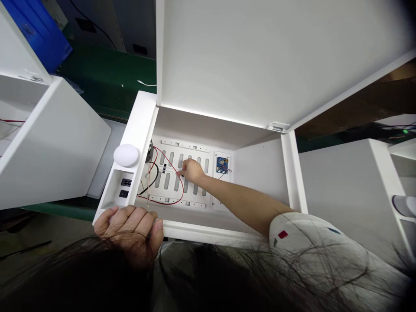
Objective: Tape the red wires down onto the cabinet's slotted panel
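Observation:
A white open cabinet lies before me, its lid raised at the back. My left hand is curled over the cabinet's front left edge, close to a power inlet and a black rocker switch. Deep inside, my right hand pinches at the slotted floor panel; what sits between its fingertips is too small to make out. A red wire loops right past those fingertips. To their left are a small black clip and a black cable.
A blue circuit board is mounted right of the slots. A round white knob-like part tops the left side. Similar white cabinets stand at left and right. Behind is a blue bin on a green surface.

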Motion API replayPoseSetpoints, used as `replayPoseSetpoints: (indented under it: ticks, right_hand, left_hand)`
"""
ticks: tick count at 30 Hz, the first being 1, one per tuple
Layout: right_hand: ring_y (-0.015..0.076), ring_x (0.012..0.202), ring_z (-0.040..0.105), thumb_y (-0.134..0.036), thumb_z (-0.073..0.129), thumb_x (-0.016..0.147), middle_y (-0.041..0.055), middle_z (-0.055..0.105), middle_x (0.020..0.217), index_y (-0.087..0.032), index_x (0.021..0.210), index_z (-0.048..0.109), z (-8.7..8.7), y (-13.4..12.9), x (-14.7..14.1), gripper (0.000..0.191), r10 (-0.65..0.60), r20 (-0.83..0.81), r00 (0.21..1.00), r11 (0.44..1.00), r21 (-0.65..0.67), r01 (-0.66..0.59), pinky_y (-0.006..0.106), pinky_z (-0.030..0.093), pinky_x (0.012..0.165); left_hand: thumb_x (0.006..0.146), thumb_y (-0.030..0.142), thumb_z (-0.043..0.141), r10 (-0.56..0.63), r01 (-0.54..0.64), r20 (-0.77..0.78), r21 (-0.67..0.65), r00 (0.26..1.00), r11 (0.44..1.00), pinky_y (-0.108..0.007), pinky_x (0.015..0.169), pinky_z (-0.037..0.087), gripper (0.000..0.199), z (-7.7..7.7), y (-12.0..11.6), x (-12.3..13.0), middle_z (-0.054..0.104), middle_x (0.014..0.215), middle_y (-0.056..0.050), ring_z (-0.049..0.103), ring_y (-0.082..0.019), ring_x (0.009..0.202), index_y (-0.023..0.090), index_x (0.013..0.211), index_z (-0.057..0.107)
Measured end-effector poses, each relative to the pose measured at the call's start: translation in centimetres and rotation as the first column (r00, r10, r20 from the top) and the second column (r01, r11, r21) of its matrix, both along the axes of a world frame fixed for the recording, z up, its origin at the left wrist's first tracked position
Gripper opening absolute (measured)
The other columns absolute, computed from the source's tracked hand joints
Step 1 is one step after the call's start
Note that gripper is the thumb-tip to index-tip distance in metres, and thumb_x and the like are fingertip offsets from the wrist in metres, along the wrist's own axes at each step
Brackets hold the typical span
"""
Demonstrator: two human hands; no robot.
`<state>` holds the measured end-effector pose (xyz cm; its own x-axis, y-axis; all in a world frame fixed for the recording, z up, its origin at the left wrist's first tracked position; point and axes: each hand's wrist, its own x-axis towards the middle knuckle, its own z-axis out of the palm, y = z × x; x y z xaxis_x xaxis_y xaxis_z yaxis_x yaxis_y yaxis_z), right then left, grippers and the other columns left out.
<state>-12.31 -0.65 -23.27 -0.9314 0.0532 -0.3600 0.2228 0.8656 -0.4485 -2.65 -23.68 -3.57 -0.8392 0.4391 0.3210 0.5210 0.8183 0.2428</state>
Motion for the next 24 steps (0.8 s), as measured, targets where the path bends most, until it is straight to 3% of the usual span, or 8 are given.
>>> replayPoseSetpoints:
  ticks: [6,14,24]
  right_hand:
    - [0.0140,0.073,0.051,-0.044,0.077,0.057,0.0022,0.059,0.083,-0.018,0.067,0.056,0.2,1.7,0.7,0.034,0.025,-0.005,1.000,0.999,0.030,-0.025,0.024,0.034,0.059]
    - [0.0140,0.074,0.052,-0.048,0.069,0.066,0.0018,0.060,0.083,-0.019,0.065,0.055,0.0,1.8,1.5,0.032,0.014,-0.044,0.999,0.998,0.056,-0.011,0.025,0.035,0.063]
    - [0.0139,0.070,0.054,-0.066,0.062,0.063,0.0023,0.063,0.080,-0.020,0.069,0.058,0.3,1.2,-1.6,0.046,-0.071,0.095,0.993,0.996,0.064,0.065,0.025,0.035,0.058]
  left_hand:
    - [0.067,0.029,0.060,-0.010,0.005,-0.111,-0.042,0.994,0.999,-0.042,0.077,0.036,0.007,0.2,0.1,-0.2,0.062,0.060,0.005,0.053,-0.018,0.063,0.023,0.068,0.056]
    - [0.066,0.029,0.060,-0.005,0.000,-0.120,-0.040,0.993,0.999,-0.042,0.075,0.037,0.008,0.1,0.2,-0.2,0.061,0.058,0.005,0.053,-0.018,0.061,0.023,0.066,0.055]
    - [0.068,0.028,0.059,-0.013,0.008,-0.117,-0.047,0.993,0.999,-0.042,0.074,0.036,0.007,0.3,0.2,-0.3,0.061,0.058,0.003,0.053,-0.018,0.059,0.022,0.067,0.055]
